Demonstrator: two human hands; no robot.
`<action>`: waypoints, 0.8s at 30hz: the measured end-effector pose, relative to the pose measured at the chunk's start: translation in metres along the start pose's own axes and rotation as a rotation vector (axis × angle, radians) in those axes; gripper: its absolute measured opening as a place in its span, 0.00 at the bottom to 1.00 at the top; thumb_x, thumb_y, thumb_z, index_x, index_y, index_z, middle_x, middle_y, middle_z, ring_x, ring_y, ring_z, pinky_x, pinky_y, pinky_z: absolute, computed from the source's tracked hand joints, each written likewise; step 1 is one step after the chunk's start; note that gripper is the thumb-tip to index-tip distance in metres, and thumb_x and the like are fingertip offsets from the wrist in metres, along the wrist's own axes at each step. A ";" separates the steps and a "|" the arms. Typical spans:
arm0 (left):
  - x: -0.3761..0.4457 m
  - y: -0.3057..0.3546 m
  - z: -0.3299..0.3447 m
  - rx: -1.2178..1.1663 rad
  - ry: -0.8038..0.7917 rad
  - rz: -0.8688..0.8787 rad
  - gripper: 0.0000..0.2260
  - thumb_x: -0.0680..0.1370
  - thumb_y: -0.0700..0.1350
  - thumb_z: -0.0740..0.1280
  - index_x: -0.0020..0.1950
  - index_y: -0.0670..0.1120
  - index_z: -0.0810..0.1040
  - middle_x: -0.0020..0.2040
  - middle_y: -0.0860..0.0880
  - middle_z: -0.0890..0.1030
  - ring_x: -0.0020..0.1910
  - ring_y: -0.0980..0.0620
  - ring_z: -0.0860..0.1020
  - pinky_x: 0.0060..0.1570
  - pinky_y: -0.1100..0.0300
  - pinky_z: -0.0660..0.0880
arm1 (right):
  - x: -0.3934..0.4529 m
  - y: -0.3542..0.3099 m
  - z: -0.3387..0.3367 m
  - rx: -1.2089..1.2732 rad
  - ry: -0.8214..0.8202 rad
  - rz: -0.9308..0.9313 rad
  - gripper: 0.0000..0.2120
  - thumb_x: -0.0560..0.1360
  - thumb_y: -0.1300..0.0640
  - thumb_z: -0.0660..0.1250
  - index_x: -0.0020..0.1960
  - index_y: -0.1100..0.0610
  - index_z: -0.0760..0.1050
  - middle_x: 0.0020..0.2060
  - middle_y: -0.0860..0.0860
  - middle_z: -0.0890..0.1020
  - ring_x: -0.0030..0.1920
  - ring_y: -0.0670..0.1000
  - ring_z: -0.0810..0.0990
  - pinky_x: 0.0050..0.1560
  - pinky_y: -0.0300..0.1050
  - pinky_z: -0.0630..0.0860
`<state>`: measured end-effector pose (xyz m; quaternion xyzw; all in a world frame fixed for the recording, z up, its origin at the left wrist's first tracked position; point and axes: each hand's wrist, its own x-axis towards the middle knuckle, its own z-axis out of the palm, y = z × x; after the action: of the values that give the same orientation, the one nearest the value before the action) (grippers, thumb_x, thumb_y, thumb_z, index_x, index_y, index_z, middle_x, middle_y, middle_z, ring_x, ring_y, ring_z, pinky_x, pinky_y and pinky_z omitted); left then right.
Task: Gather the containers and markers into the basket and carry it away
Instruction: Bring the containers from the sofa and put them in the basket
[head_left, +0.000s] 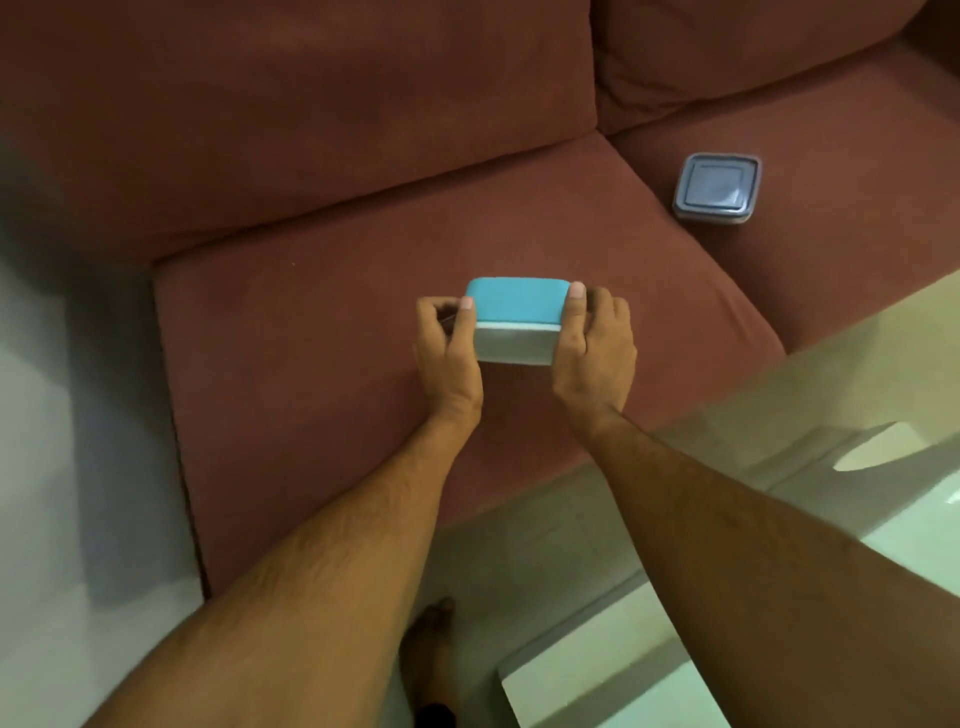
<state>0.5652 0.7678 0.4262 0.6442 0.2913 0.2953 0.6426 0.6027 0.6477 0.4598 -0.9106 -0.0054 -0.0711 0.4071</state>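
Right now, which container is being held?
The blue-lidded container, gripped between the left hand and right hand. The grey container sits untouched on the sofa.

Rectangular container (516, 321) with a turquoise lid and pale translucent body, upright and lid closed, which I hold by its two short ends over the middle of the left sofa seat cushion (311, 364). Second container (717, 188), square with a grey-blue lid, closed, resting upright on the right cushion near its left seam.
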 end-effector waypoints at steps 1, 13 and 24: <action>-0.021 0.001 -0.006 0.014 0.016 0.001 0.07 0.78 0.52 0.64 0.48 0.49 0.74 0.42 0.56 0.79 0.40 0.62 0.77 0.43 0.58 0.75 | -0.014 0.003 -0.014 -0.013 -0.019 -0.018 0.21 0.86 0.43 0.53 0.60 0.55 0.78 0.58 0.53 0.78 0.48 0.49 0.76 0.42 0.39 0.65; -0.271 0.023 -0.043 0.241 0.198 -0.170 0.26 0.85 0.61 0.53 0.48 0.43 0.80 0.42 0.47 0.83 0.42 0.47 0.81 0.36 0.66 0.73 | -0.175 0.085 -0.162 -0.003 -0.131 -0.221 0.24 0.79 0.34 0.55 0.52 0.51 0.81 0.43 0.46 0.84 0.42 0.47 0.81 0.36 0.36 0.69; -0.430 0.024 -0.062 0.488 0.094 -0.135 0.27 0.82 0.66 0.54 0.34 0.48 0.71 0.33 0.50 0.78 0.37 0.47 0.78 0.36 0.58 0.66 | -0.265 0.166 -0.239 -0.137 -0.107 -0.136 0.24 0.84 0.40 0.56 0.48 0.56 0.82 0.38 0.51 0.82 0.38 0.53 0.77 0.41 0.43 0.66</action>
<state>0.2360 0.4843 0.4477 0.7449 0.4260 0.2023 0.4720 0.3218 0.3720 0.4591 -0.9364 -0.0841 -0.0502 0.3371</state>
